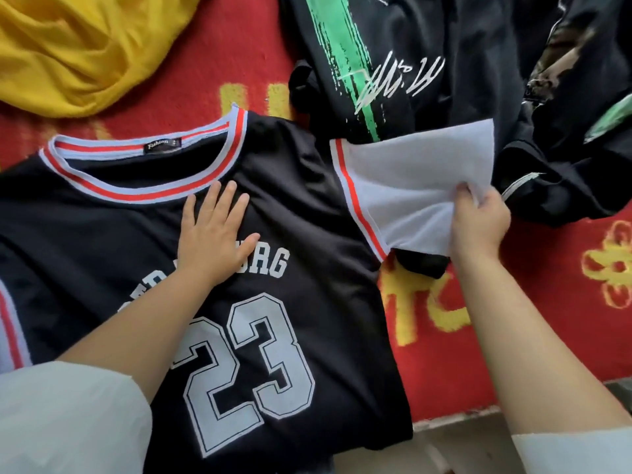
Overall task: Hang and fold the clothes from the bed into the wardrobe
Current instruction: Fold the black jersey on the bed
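On a red bedspread [478,354] with yellow patterns, the black jersey [290,206] lies flat; left hand [212,234] presses it, fingers spread, while right hand [478,224] pinches its white sleeve [410,186].

A red bed cover [547,354] patterned with yellow characters is spread beneath everything in view. At the bottom right edge, a strip of pale floor [461,449] is seen.

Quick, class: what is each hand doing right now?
Left hand: open, pressing flat on the black number 23 jersey.
Right hand: gripping the jersey's white sleeve.
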`<state>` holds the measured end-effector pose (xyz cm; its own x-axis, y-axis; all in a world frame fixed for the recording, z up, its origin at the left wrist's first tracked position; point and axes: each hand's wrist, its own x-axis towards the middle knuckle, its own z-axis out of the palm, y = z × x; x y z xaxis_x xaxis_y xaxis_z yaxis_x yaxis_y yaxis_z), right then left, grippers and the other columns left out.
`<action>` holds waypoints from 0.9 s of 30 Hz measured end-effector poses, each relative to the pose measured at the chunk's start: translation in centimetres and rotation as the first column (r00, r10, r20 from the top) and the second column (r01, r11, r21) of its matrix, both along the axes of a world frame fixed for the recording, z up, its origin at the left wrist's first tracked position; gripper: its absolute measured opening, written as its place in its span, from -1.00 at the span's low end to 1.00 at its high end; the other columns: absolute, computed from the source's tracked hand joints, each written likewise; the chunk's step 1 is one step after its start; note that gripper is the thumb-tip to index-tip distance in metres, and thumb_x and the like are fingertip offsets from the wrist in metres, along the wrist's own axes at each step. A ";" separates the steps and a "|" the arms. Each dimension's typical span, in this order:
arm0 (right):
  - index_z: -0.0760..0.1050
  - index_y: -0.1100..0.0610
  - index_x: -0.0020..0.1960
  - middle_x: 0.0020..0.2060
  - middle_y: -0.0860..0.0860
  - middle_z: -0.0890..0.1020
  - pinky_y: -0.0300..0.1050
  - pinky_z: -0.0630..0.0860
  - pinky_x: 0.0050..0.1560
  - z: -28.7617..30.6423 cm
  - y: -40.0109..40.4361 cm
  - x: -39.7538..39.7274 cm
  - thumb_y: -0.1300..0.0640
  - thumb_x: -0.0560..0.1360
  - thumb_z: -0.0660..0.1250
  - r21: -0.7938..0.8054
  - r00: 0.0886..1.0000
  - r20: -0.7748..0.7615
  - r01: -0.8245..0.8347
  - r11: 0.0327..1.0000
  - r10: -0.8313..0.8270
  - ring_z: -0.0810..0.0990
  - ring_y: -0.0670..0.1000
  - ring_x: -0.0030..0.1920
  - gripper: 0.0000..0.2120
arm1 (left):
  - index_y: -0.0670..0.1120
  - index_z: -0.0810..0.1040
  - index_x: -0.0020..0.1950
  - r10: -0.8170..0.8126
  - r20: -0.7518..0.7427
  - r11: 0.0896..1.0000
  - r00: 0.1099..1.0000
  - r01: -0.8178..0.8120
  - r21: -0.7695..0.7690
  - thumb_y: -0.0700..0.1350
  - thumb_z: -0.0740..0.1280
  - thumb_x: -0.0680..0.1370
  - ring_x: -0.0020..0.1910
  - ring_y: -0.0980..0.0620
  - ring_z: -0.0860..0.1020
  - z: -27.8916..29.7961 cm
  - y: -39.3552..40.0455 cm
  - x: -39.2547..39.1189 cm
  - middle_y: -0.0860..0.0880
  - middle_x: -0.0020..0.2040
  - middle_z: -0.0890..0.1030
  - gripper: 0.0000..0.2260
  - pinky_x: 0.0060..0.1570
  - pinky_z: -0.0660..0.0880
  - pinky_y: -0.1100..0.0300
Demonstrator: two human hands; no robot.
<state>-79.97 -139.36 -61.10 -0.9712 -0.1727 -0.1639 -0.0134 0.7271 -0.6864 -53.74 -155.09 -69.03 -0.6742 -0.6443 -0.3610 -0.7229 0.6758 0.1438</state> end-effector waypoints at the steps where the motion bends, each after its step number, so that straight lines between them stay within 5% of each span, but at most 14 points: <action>1: 0.50 0.35 0.07 -0.09 0.11 0.53 -0.54 0.28 -0.32 -0.4 -0.1 -0.5 0.13 0.54 0.23 0.013 1.000 0.014 -0.015 1.000 0.015 0.47 0.00 -0.06 -0.72 | -0.08 0.10 0.51 0.001 -0.012 1.000 1.000 -0.001 -0.007 0.12 0.16 0.56 0.52 -0.05 -0.07 0.0 -0.1 0.0 -0.07 0.53 0.03 -0.42 0.38 -0.29 0.02; 4: 0.51 0.28 0.04 -0.12 0.08 0.53 -0.38 0.33 -0.34 -0.6 -0.6 -0.6 0.14 0.56 0.19 0.020 0.995 0.095 -0.041 0.999 0.039 0.48 0.01 -0.08 -0.77 | -0.11 0.17 0.49 -0.003 -0.028 1.000 1.000 0.003 -0.010 0.12 0.18 0.57 0.51 -0.08 -0.01 0.1 0.1 0.1 -0.10 0.52 0.10 -0.43 0.38 -0.25 0.00; 8: 0.46 0.14 -0.19 -0.34 -0.09 0.46 -0.43 0.33 -0.33 2.1 -1.1 1.1 0.18 0.55 0.20 -0.088 0.985 0.091 -0.136 0.987 0.144 0.43 -0.10 -0.26 -0.84 | -0.08 0.07 0.52 0.031 0.008 0.994 0.999 -0.031 0.106 0.07 0.16 0.58 0.51 -0.02 -0.14 0.7 0.0 -0.5 -0.05 0.54 -0.02 -0.43 0.41 -0.25 -0.01; 12: 0.56 0.13 -0.02 -0.34 -0.09 0.53 -0.32 0.37 -0.23 3.8 -2.3 7.9 0.08 0.44 0.23 -0.247 0.927 0.040 -0.353 0.902 0.374 0.42 -0.23 -0.33 -0.79 | -0.23 0.30 0.41 0.326 -0.269 0.917 0.906 -0.233 0.325 -0.06 0.16 0.57 0.48 -0.11 0.12 2.4 0.6 0.4 -0.17 0.46 0.24 -0.55 0.42 0.01 0.02; 13: 0.57 0.16 0.11 -0.32 -0.05 0.54 -0.32 0.35 -0.22 3.6 -2.6 9.9 0.08 0.43 0.24 -0.210 0.858 0.026 -0.496 0.842 0.512 0.41 -0.22 -0.32 -0.69 | -0.25 0.33 0.38 0.461 -0.313 0.861 0.830 -0.333 0.385 -0.10 0.16 0.58 0.45 -0.12 0.20 2.9 0.9 1.1 -0.18 0.43 0.31 -0.59 0.40 0.08 0.05; 15: 0.40 0.12 0.34 -0.10 0.07 0.62 -0.27 0.37 -0.09 2.7 -3.1 12.9 0.07 0.46 0.27 -0.142 0.547 0.149 -0.812 0.566 0.824 0.46 -0.14 -0.17 -0.54 | -0.24 0.37 0.36 0.638 -0.316 0.755 0.702 -0.490 0.436 -0.18 0.16 0.60 0.36 -0.11 0.32 4.1 1.4 2.8 -0.17 0.35 0.40 -0.67 0.33 0.21 0.07; 17: 0.17 0.05 0.47 0.33 0.03 0.43 -0.22 0.30 0.27 0.9 -2.7 14.5 0.08 0.51 0.30 -0.182 0.194 0.385 -0.943 0.280 0.902 0.41 -0.06 0.26 -0.42 | -0.24 0.41 0.31 0.693 -0.296 0.708 0.657 -0.545 0.449 -0.21 0.13 0.61 0.26 -0.10 0.39 4.8 1.8 4.4 -0.15 0.25 0.47 -0.71 0.19 0.29 0.12; 18: 0.13 0.06 0.48 0.40 0.01 0.34 -0.25 0.20 0.37 0.2 -2.3 14.8 0.09 0.52 0.30 -0.212 0.133 0.428 -0.947 0.242 0.894 0.31 -0.06 0.37 -0.40 | -0.23 0.42 0.29 0.717 -0.287 0.684 0.635 -0.563 0.464 -0.21 0.11 0.62 0.22 -0.07 0.41 5.1 2.0 5.2 -0.13 0.21 0.48 -0.73 0.14 0.29 0.18; 19: 0.16 0.11 0.47 0.41 0.03 0.32 -0.29 0.14 0.39 -0.3 -2.0 14.8 0.11 0.52 0.29 -0.212 0.175 0.418 -0.935 0.283 0.891 0.28 -0.05 0.39 -0.43 | -0.22 0.42 0.28 0.745 -0.266 0.651 0.611 -0.582 0.487 -0.20 0.11 0.62 0.20 -0.04 0.42 5.2 2.0 5.9 -0.10 0.19 0.48 -0.73 0.11 0.27 0.24; 22: 0.42 0.33 0.27 0.15 0.22 0.53 -0.34 0.28 0.16 -1.2 -1.4 13.5 0.23 0.46 0.19 -0.098 0.590 0.118 -0.793 0.601 0.799 0.46 -0.03 0.15 -0.60 | -0.15 0.37 0.33 0.804 -0.167 0.547 0.571 -0.599 0.585 -0.12 0.17 0.60 0.11 -0.04 0.49 5.3 2.0 6.7 -0.04 0.05 0.53 -0.69 0.05 0.32 0.20; 23: 0.49 0.37 0.16 0.03 0.24 0.58 -0.31 0.32 0.09 -1.4 -1.3 12.8 0.25 0.43 0.16 -0.049 0.656 -0.010 -0.754 0.655 0.754 0.48 -0.03 0.06 -0.64 | -0.14 0.34 0.36 0.812 -0.131 0.518 0.569 -0.598 0.612 -0.10 0.21 0.58 0.04 -0.03 0.50 5.1 1.9 6.5 0.00 -0.03 0.53 -0.64 0.03 0.34 0.19; 25: 0.54 0.38 0.05 -0.08 0.24 0.61 -0.27 0.33 0.06 -1.9 -1.3 11.5 0.25 0.40 0.16 0.045 0.662 -0.149 -0.738 0.674 0.735 0.52 0.07 0.00 -0.68 | -0.15 0.29 0.41 0.803 -0.108 0.514 0.585 -0.591 0.621 -0.08 0.29 0.54 -0.05 0.04 0.48 5.0 1.7 5.6 0.06 -0.08 0.49 -0.54 0.05 0.38 0.16; 27: 0.50 0.33 0.17 0.03 0.20 0.57 -0.27 0.29 0.12 -2.1 -1.8 10.7 0.16 0.41 0.26 0.174 0.599 -0.062 -0.781 0.600 0.798 0.52 0.19 0.09 -0.62 | -0.16 0.29 0.41 0.767 -0.144 0.591 0.626 -0.601 0.538 -0.04 0.33 0.51 0.07 -0.01 0.45 4.9 1.4 4.4 -0.05 0.11 0.48 -0.49 0.14 0.37 0.12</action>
